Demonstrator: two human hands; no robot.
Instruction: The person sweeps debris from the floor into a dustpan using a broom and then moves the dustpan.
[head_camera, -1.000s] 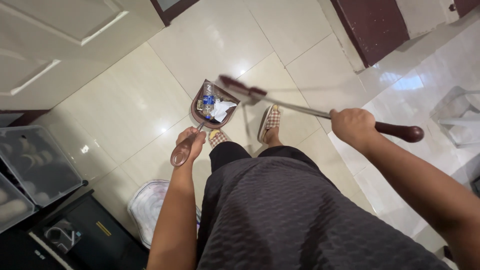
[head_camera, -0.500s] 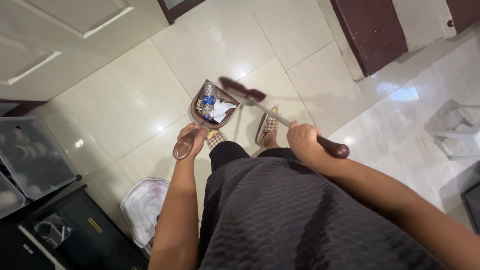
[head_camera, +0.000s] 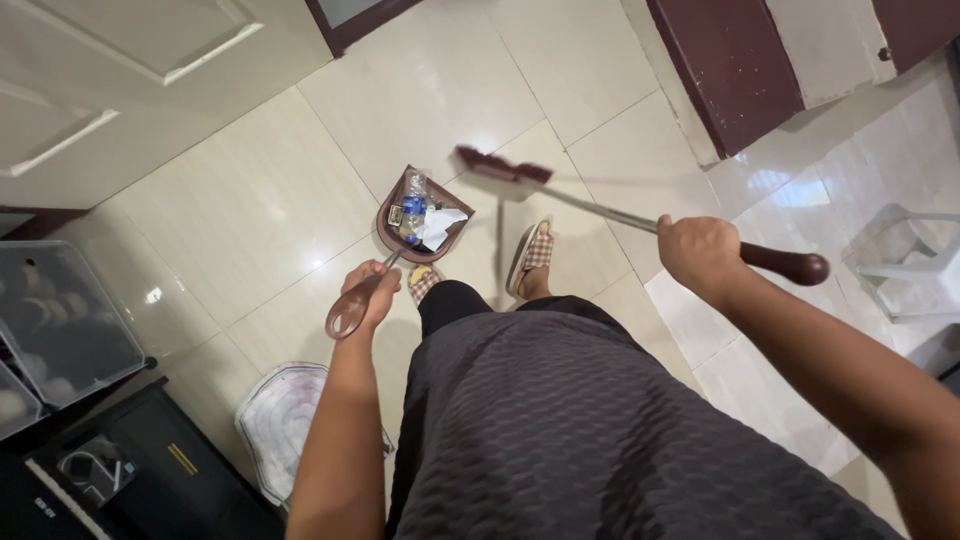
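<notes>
My left hand (head_camera: 366, 293) grips the brown handle of a dustpan (head_camera: 395, 222) that rests on the tiled floor in front of my feet. The pan holds a crushed plastic bottle (head_camera: 414, 195), white paper (head_camera: 442, 226) and small scraps. My right hand (head_camera: 698, 254) is closed around the dark wooden handle of a broom (head_camera: 600, 212). The broom's reddish head (head_camera: 502, 167) hangs just beyond the pan's far right corner. My feet wear checked slippers (head_camera: 533, 253).
A white door (head_camera: 120, 60) stands at the upper left and dark red door frames (head_camera: 735, 70) at the upper right. Clear plastic bins (head_camera: 60, 330) sit at the left, a round fan cover (head_camera: 280, 420) lies by my left leg, and a white plastic chair (head_camera: 905, 265) stands at the right.
My right hand swung out to the right with the broom handle, and the broom head shifted slightly right beyond the pan. The left hand and dustpan stayed in place.
</notes>
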